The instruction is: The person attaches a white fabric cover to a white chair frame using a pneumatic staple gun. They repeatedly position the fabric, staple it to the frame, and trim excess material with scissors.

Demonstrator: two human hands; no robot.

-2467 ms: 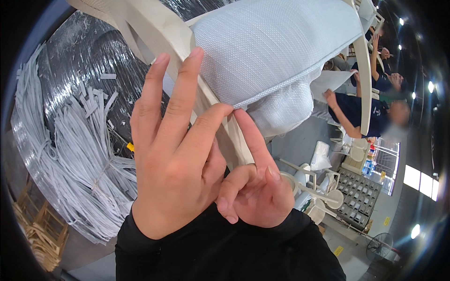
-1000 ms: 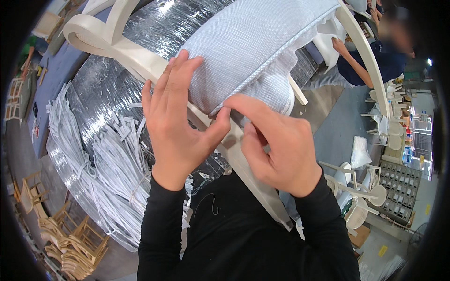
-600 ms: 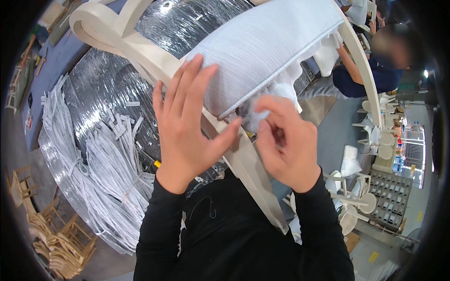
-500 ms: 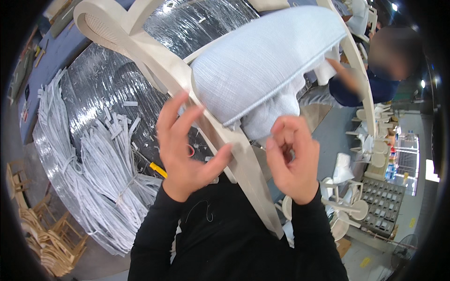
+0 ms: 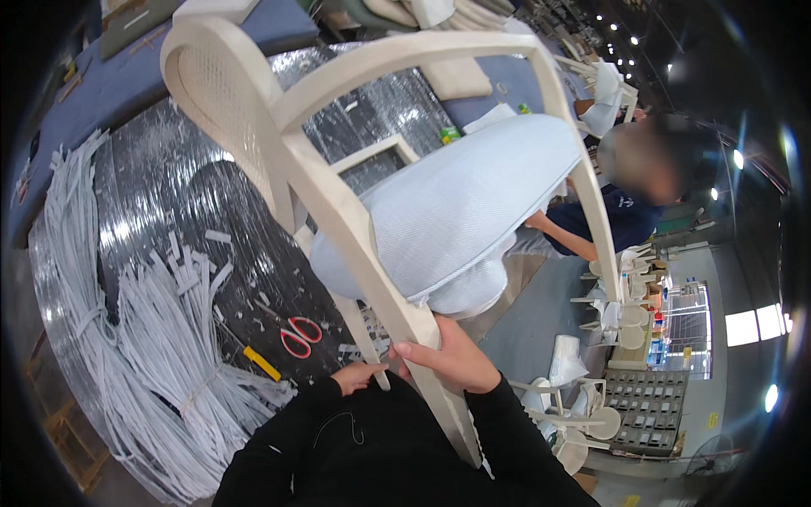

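Observation:
A pale wooden armchair [image 5: 334,198] with a woven cane back [image 5: 211,106] lies tilted in front of me on the wrapped table. Its seat [image 5: 460,198] is covered in light blue-grey fabric with a piped edge, and loose fabric bunches below. My right hand [image 5: 460,355] is wrapped round the near chair leg, thumb across its face. Lower and to the left, my left hand [image 5: 358,377] closes at the end of another, thinner-looking leg [image 5: 359,338]; its fingertips are partly hidden. A threaded curved needle [image 5: 358,433] appears to hang on my black top.
Bundles of pale strips [image 5: 165,355] cover the table's left side. Red-handled scissors [image 5: 300,336] and a yellow-handled tool [image 5: 262,363] lie beside them. At the right, a co-worker [image 5: 612,211] reaches toward the chair. White chair parts [image 5: 583,422] stand on the floor.
Both hands, raised and free of a grip before, have come down onto chair legs. The chair sits lower in view, and its armrest and the scissors now show fully.

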